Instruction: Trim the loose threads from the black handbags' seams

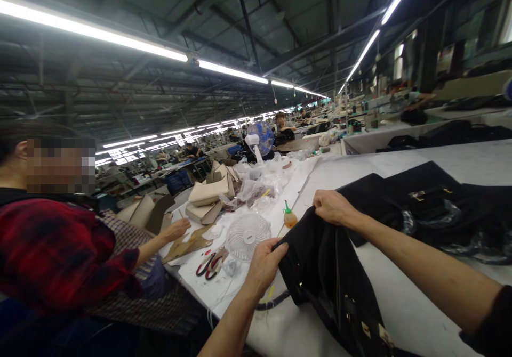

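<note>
Between my two hands hangs a black fabric bag (328, 272) with gold-coloured metal fittings low on its side. My left hand (264, 264) pinches one corner of its top edge, thumb uppermost. Further along that edge my right hand (333, 207) is closed on the cloth. The bag droops over the white table, its lower end running out of view at the bottom. Just beyond my hands stands a small bottle (290, 217) with a green spout and amber liquid. A white round fan (248, 236) is close to my left hand.
More black bags (424, 202) with clear plastic on their handles lie to the right. Red-and-black-handled scissors (211, 264) rest left of the fan. A co-worker in a red plaid sleeve (68, 256) sits at left, near beige bag pieces (208, 192) and crumpled plastic (260, 181).
</note>
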Tool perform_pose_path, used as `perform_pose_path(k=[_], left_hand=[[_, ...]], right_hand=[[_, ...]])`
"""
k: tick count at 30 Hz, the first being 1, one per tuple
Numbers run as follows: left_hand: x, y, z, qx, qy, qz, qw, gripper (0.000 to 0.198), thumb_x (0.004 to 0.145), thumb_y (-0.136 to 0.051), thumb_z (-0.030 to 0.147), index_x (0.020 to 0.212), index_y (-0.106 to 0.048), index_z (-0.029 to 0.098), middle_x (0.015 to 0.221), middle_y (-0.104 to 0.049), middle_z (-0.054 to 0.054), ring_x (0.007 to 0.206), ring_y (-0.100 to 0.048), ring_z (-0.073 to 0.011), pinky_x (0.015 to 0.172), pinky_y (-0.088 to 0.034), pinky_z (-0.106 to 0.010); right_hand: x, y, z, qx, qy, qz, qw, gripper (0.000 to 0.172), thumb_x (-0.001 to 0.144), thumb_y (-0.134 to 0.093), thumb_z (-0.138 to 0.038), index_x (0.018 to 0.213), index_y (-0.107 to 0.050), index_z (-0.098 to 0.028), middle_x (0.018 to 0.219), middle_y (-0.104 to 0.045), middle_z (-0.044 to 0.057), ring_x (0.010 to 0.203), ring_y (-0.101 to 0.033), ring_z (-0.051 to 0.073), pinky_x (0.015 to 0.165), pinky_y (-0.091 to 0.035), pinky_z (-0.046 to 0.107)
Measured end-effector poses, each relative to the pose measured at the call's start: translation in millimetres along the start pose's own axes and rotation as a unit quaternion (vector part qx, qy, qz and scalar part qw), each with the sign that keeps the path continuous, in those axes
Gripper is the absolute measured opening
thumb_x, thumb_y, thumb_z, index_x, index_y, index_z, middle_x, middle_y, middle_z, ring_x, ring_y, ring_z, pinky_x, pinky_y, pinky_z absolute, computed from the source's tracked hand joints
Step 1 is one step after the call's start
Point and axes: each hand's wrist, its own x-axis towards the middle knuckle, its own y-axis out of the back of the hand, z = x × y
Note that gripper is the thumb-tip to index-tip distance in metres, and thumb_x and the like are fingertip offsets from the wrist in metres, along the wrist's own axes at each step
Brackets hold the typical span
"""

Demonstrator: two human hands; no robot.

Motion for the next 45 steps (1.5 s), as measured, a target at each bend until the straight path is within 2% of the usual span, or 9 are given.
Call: perform_pose_path(k=[5, 11, 14, 18, 23, 29, 38, 41, 45], left_hand=[[0, -2.8, 3, -0.01, 0.006, 0.013, 1.0, 0.034, 0.081, -0.063, 0.04, 0.102, -0.074, 0.015, 0.077, -0.073, -0.003, 0.075, -0.065, -0.0208, 0.07, -0.049, -0.029], [2, -7.6, 4, -0.02, -0.008, -0.007, 1.0, 0.044, 0.087, -0.058, 0.053, 0.103, -0.074, 0.014, 0.078, -0.073, -0.004, 0.074, -0.065, -0.0193, 0.068, -0.048, -0.027], [5, -8.8, 1, 0.002, -0.01, 0.016, 1.0, 0.044, 0.086, -0.06, 0.054, 0.102, -0.075, 0.015, 0.081, -0.074, -0.003, 0.078, -0.065, -0.0211, 0.07, -0.048, -0.028], [8, -7.3, 0, 0.024, -0.008, 0.033, 0.999, 0.045, 0.084, -0.06, 0.053, 0.102, -0.075, 0.014, 0.078, -0.073, -0.004, 0.074, -0.064, -0.0214, 0.067, -0.048, -0.028], [18, -5.7, 17, 0.076, -0.001, 0.009, 0.997, 0.039, 0.083, -0.06, 0.047, 0.093, -0.077, 0.014, 0.072, -0.072, -0.003, 0.064, -0.061, -0.0166, 0.059, -0.042, -0.024], [41, -13.3, 42, 0.242, -0.011, 0.052, 0.969, 0.026, 0.076, -0.063, 0.037, 0.076, -0.079, 0.017, 0.066, -0.071, -0.002, 0.061, -0.059, -0.0145, 0.055, -0.037, -0.023], [48, -15.7, 47, 0.301, 0.002, 0.073, 0.951, 0.015, 0.07, -0.064, 0.026, 0.065, -0.075, 0.017, 0.059, -0.068, -0.001, 0.056, -0.059, -0.0135, 0.051, -0.037, -0.023], [57, -19.0, 53, 0.326, -0.012, 0.058, 0.943, 0.011, 0.067, -0.065, 0.023, 0.063, -0.073, 0.017, 0.06, -0.068, 0.0, 0.059, -0.06, -0.0138, 0.054, -0.037, -0.022], [74, -28.6, 62, 0.345, -0.039, 0.025, 0.938, 0.013, 0.069, -0.067, 0.029, 0.072, -0.077, 0.022, 0.068, -0.071, 0.001, 0.069, -0.062, -0.015, 0.059, -0.04, -0.022]], right_hand=[[-1, 1, 1, 0.0, 0.007, 0.01, 1.0, 0.02, 0.094, -0.061, -0.033, 0.089, -0.065, -0.014, 0.091, -0.067, 0.004, 0.087, -0.064, 0.017, 0.08, -0.054, 0.035], [-2, 3, 4, -0.006, 0.01, 0.013, 1.0, 0.02, 0.094, -0.061, -0.032, 0.087, -0.065, -0.014, 0.091, -0.067, 0.003, 0.087, -0.064, 0.017, 0.079, -0.054, 0.035], [-3, 4, 6, -0.006, 0.011, 0.016, 1.0, 0.019, 0.093, -0.061, -0.031, 0.088, -0.065, -0.014, 0.094, -0.067, 0.004, 0.09, -0.065, 0.017, 0.081, -0.054, 0.036], [-4, 5, 6, -0.007, 0.008, 0.019, 1.0, 0.018, 0.094, -0.061, -0.031, 0.092, -0.065, -0.013, 0.097, -0.067, 0.005, 0.093, -0.065, 0.018, 0.084, -0.054, 0.037], [-4, 5, 3, -0.014, -0.006, 0.017, 1.0, 0.019, 0.094, -0.061, -0.031, 0.094, -0.065, -0.013, 0.093, -0.067, 0.004, 0.09, -0.065, 0.018, 0.082, -0.055, 0.037], [-5, 5, 3, -0.012, -0.01, 0.018, 1.0, 0.019, 0.094, -0.061, -0.032, 0.097, -0.065, -0.013, 0.096, -0.067, 0.005, 0.091, -0.065, 0.018, 0.082, -0.055, 0.037], [-5, 4, 3, 0.005, -0.012, 0.014, 1.0, 0.022, 0.094, -0.06, -0.034, 0.103, -0.065, -0.013, 0.104, -0.067, 0.007, 0.097, -0.064, 0.02, 0.087, -0.053, 0.04], [-6, 5, 2, 0.004, -0.022, 0.015, 1.0, 0.024, 0.095, -0.059, -0.035, 0.104, -0.064, -0.013, 0.102, -0.067, 0.007, 0.095, -0.064, 0.02, 0.086, -0.053, 0.04], [-7, 6, 2, 0.002, -0.022, 0.016, 1.0, 0.024, 0.095, -0.059, -0.035, 0.103, -0.064, -0.013, 0.101, -0.067, 0.006, 0.094, -0.065, 0.019, 0.085, -0.054, 0.039]])
